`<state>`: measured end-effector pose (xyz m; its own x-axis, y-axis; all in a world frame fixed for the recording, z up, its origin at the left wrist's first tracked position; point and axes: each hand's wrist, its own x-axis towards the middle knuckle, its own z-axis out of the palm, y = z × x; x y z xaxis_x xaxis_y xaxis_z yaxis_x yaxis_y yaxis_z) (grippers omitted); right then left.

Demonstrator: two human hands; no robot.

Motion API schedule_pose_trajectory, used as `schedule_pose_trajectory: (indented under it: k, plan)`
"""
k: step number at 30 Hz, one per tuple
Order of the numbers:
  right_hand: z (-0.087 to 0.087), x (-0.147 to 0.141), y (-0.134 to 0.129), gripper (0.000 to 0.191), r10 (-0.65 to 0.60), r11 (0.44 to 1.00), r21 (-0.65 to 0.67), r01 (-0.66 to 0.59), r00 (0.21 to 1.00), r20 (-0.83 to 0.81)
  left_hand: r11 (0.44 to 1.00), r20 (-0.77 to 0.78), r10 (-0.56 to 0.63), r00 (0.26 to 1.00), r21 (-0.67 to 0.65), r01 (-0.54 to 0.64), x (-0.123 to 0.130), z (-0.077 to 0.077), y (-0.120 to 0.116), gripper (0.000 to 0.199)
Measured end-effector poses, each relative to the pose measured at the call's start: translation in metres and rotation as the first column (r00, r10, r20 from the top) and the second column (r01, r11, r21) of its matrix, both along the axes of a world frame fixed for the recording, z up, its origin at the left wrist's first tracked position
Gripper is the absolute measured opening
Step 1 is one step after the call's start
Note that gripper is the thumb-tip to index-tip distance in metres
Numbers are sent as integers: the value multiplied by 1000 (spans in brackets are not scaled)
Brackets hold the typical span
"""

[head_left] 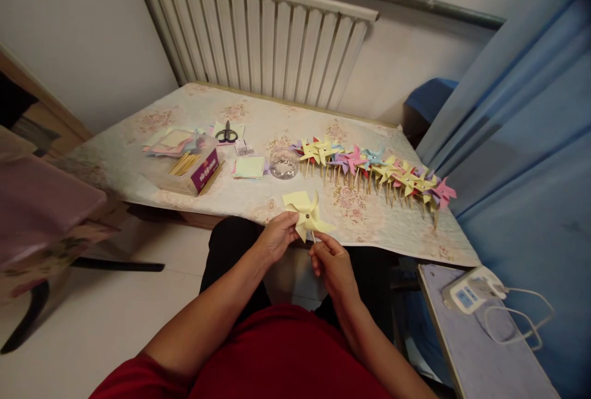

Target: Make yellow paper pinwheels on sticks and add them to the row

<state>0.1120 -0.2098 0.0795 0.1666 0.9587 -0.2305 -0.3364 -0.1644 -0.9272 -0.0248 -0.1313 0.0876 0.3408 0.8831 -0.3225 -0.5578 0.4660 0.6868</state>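
Just above the table's near edge is a yellow paper pinwheel (310,217) with a dark pin at its centre. My left hand (279,236) pinches its left side between thumb and fingers. The fingers of my right hand (331,257) are closed on the thin stick below the blades, which mostly hides the stick. Beyond the pinwheel lie a stack of pale green paper squares (249,167) and a round clear dish (283,165) of small shiny pieces.
Several finished pinwheels (353,159) lie in a row at the right. A clear box of wooden sticks (184,168), black-handled scissors (226,133) and coloured paper (173,140) are at the left. A white device with a cord (473,291) rests on a side stand.
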Motion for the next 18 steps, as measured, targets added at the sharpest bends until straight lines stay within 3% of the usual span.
schedule_pose_trajectory:
  k: [8, 18]
  plan:
    - [-1, 1, 0, 42, 4, 1000, 1, -4, 1000, 9, 1000, -2, 0, 1000, -12, 0, 0, 5, -3, 29]
    - [0, 0, 1, 44, -7, 1000, 0, 7, 1000, -4, 999, 28, -30, 999, -17, 30, 5, -3, -5, 34]
